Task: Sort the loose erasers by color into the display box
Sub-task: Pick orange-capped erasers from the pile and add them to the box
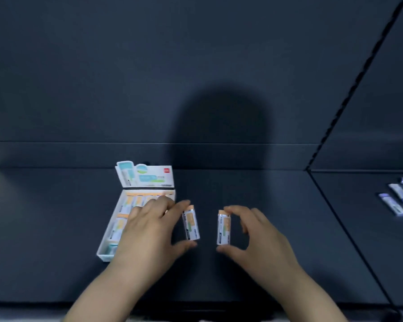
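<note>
My left hand (pixel 149 231) pinches an orange-tipped eraser (pixel 191 225) end to end between forefinger and thumb, just right of the white display box (pixel 107 238). My right hand (pixel 256 235) pinches a second orange-tipped eraser (pixel 223 228) the same way, a little further right. Both erasers stand lengthwise, orange ends away from me. The box lies open with its printed lid (pixel 147 176) upright at the back. Orange erasers fill its far rows and a blue one shows at the near end; my left hand hides part of the inside.
Three purple-tipped erasers (pixel 398 198) lie loose on the dark table at the far right. A seam in the dark surface (pixel 349 228) runs diagonally between them and my hands. The table's near edge passes under my forearms.
</note>
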A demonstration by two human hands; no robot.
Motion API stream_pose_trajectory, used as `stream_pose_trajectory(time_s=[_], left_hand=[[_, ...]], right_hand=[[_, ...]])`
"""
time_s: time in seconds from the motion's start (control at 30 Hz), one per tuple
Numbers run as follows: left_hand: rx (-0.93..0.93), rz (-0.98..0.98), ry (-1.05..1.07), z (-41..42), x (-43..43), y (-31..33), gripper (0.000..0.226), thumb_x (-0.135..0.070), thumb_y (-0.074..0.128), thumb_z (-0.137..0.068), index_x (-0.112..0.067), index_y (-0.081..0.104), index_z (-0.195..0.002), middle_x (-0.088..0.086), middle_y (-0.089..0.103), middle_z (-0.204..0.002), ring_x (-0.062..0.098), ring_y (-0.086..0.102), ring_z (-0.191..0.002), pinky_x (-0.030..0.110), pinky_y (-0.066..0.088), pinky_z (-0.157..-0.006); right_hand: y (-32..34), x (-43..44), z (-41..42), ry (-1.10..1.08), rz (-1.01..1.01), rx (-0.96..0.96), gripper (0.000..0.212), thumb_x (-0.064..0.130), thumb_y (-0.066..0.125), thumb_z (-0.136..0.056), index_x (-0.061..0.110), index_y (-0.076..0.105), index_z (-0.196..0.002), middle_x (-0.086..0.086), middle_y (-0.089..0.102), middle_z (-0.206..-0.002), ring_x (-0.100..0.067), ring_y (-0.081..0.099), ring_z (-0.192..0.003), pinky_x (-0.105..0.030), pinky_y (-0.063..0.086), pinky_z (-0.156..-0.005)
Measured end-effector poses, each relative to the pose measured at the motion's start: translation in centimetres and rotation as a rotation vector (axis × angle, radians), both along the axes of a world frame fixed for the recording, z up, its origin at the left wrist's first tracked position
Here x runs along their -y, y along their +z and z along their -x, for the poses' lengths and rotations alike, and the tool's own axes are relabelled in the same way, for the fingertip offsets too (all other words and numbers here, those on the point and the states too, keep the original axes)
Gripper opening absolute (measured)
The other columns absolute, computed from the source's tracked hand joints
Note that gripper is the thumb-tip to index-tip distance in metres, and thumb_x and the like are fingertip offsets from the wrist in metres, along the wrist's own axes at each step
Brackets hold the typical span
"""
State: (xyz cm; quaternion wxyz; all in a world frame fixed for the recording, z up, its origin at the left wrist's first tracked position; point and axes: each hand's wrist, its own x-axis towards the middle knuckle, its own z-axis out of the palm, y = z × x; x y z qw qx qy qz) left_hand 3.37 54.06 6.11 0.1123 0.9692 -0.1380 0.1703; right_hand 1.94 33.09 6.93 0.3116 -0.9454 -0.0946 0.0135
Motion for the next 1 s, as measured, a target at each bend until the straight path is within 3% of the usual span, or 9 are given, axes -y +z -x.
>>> stream_pose_trajectory(time_s=[0.13, 0.3, 0.43, 0.57, 0.63, 0.77, 1.0], left_hand=[[-0.032, -0.019, -0.014, 0.4, -2.9, 0.1, 0.072, -0.061, 0.064, -0.051, -0.024, 0.065, -0.114, -0.011, 0.057, -0.085, 0.010, 0.046, -0.081, 0.026, 0.037, -0.068], [-0.119, -0.063, 0.117, -0.2, -5.9, 0.2, 0.080, -0.050, 0.088, -0.042, -0.019, 0.066, -0.112, -0.007, 0.060, -0.080, 0.020, 0.064, -0.072, 0.032, 0.040, -0.061], [-0.144, -0.110, 0.156, -0.4, -7.0, 0.8, 0.080, -0.051, 0.087, -0.042, -0.020, 0.066, -0.113, -0.007, 0.054, -0.076, 0.021, 0.062, -0.070, 0.032, 0.040, -0.059], [-0.157, -0.129, 0.109, -0.8, -7.3, 0.3, 0.084, -0.058, 0.086, -0.036, -0.028, 0.066, -0.111, -0.011, 0.050, -0.076, 0.014, 0.059, -0.067, 0.027, 0.034, -0.059], [-0.205, -0.123, 0.067, -1.1, -7.1, 0.4, 0.083, -0.063, 0.082, -0.041, -0.035, 0.061, -0.117, -0.013, 0.049, -0.082, 0.012, 0.059, -0.075, 0.028, 0.033, -0.064], [-0.364, -0.109, 0.062, -1.4, -6.7, 0.3, 0.078, -0.064, 0.061, -0.073, -0.047, 0.027, -0.141, -0.013, 0.040, -0.113, 0.009, 0.039, -0.117, 0.028, 0.019, -0.081], [-0.437, -0.261, -0.035, -3.0, -7.3, -0.4, 0.078, -0.070, 0.049, -0.076, -0.049, 0.014, -0.143, -0.012, 0.035, -0.121, 0.009, 0.032, -0.121, 0.027, 0.017, -0.082]], right_hand=[[0.3, -2.7, 0.2, -0.006, 0.004, -0.030, 0.063, 0.051, 0.068, -0.074, 0.055, 0.030, -0.125, 0.028, 0.035, -0.093, 0.006, 0.043, -0.081, -0.011, 0.037, -0.072], [0.4, -3.8, -0.9, -0.011, 0.015, -0.049, 0.063, 0.050, 0.068, -0.075, 0.054, 0.030, -0.126, 0.029, 0.034, -0.092, 0.009, 0.042, -0.081, -0.009, 0.034, -0.067], [0.9, -4.3, -2.0, 0.043, 0.013, -0.049, 0.063, 0.051, 0.069, -0.073, 0.054, 0.031, -0.124, 0.029, 0.035, -0.091, 0.010, 0.043, -0.082, -0.008, 0.035, -0.065], [1.2, -5.1, -3.1, 0.117, 0.029, -0.071, 0.065, 0.056, 0.068, -0.071, 0.054, 0.031, -0.125, 0.028, 0.036, -0.096, 0.004, 0.046, -0.087, -0.015, 0.043, -0.075], [1.2, -5.7, -3.5, 0.141, 0.039, -0.073, 0.066, 0.056, 0.068, -0.071, 0.052, 0.031, -0.125, 0.027, 0.037, -0.100, 0.003, 0.047, -0.090, -0.018, 0.044, -0.079], [1.2, -7.2, -3.6, 0.174, 0.047, -0.089, 0.061, 0.058, 0.067, -0.071, 0.052, 0.033, -0.122, 0.023, 0.039, -0.106, 0.001, 0.048, -0.094, -0.020, 0.045, -0.081], [0.7, -9.6, -3.8, 0.163, 0.147, -0.120, 0.062, 0.058, 0.065, -0.073, 0.048, 0.033, -0.125, 0.020, 0.037, -0.110, -0.004, 0.050, -0.100, -0.022, 0.045, -0.080]])
